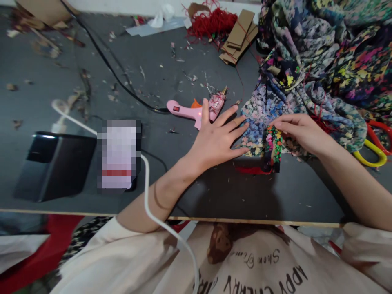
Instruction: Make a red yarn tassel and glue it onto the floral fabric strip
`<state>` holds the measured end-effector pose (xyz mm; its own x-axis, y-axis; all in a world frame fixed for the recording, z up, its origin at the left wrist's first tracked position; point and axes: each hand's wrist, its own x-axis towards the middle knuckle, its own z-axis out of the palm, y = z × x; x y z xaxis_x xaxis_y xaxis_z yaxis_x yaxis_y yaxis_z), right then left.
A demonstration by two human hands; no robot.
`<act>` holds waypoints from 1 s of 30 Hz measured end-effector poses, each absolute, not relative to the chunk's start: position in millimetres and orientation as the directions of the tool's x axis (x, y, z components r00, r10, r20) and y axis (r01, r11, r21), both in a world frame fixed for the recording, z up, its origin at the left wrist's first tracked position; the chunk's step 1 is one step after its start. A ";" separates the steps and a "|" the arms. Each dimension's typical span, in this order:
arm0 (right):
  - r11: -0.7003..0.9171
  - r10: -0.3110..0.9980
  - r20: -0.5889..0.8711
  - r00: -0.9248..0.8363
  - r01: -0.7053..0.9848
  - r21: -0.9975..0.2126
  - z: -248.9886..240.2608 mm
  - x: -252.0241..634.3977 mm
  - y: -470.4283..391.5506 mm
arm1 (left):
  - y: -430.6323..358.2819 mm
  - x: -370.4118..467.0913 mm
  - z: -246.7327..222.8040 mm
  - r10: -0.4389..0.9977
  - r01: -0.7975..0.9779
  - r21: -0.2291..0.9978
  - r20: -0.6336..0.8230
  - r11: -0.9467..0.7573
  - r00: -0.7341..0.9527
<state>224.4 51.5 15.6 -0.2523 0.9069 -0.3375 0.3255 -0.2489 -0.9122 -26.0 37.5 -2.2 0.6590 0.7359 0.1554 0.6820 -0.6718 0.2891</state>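
My left hand (216,141) lies open with fingers spread, its fingertips at the left edge of a floral fabric piece (260,108) on the dark table. Under its thumb side is a pink hot glue gun (186,111) with an orange trigger and a brass nozzle tangled in threads. My right hand (298,128) pinches, thumb against index finger, the upper end of a narrow floral fabric strip (278,145) in black, green, red and pink. The strip lies over the near edge of the fabric piece. Something red (252,170) shows flat beside its lower end.
A large floral fabric heap (309,45) fills the right back. Scissors with yellow and red handles (375,157) poke out on the right. Cardboard pieces (240,34) and red yarn (211,22) lie behind. At left are a phone (119,157), a dark box-shaped device (64,163) and cables.
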 end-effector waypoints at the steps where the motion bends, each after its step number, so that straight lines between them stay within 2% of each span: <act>1: -0.235 0.910 -0.333 -0.248 0.354 -0.905 13.0 225.7 48.0 | 37.2 -26.7 -0.9 0.732 0.681 0.283 0.151 -0.676 0.664; 5: -0.213 0.912 -0.333 -0.239 0.417 -0.884 13.4 231.6 30.2 | 36.5 -29.8 5.4 0.737 0.680 0.295 0.171 -0.672 0.654; 11: -0.326 0.877 -0.426 -0.221 0.377 -0.867 18.3 233.5 19.2 | 39.7 -32.9 4.4 0.838 0.762 0.347 0.235 -0.546 0.494; 15: -0.369 0.880 -0.436 -0.189 0.304 -0.878 16.8 233.6 17.4 | 40.3 -33.2 3.4 0.841 0.769 0.339 0.220 -0.542 0.495; 20: -0.258 0.918 -0.334 -0.212 0.319 -0.912 14.1 235.1 15.9 | 41.6 -35.2 1.2 0.823 0.786 0.247 0.213 -0.567 0.527; 24: -0.344 0.892 -0.406 -0.199 0.284 -0.895 11.7 236.3 15.8 | 44.4 -37.3 -0.9 0.834 0.806 0.218 0.181 -0.550 0.521; 30: -0.423 0.853 -0.462 -0.241 0.199 -0.884 10.7 238.3 16.6 | 45.3 -33.1 3.6 0.823 0.778 0.273 0.150 -0.567 0.547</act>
<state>238.3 16.6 10.7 -0.2414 0.8534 -0.4620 0.1988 -0.4225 -0.8843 -33.1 45.3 3.6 0.5473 0.8234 0.1500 0.7776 -0.5666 0.2726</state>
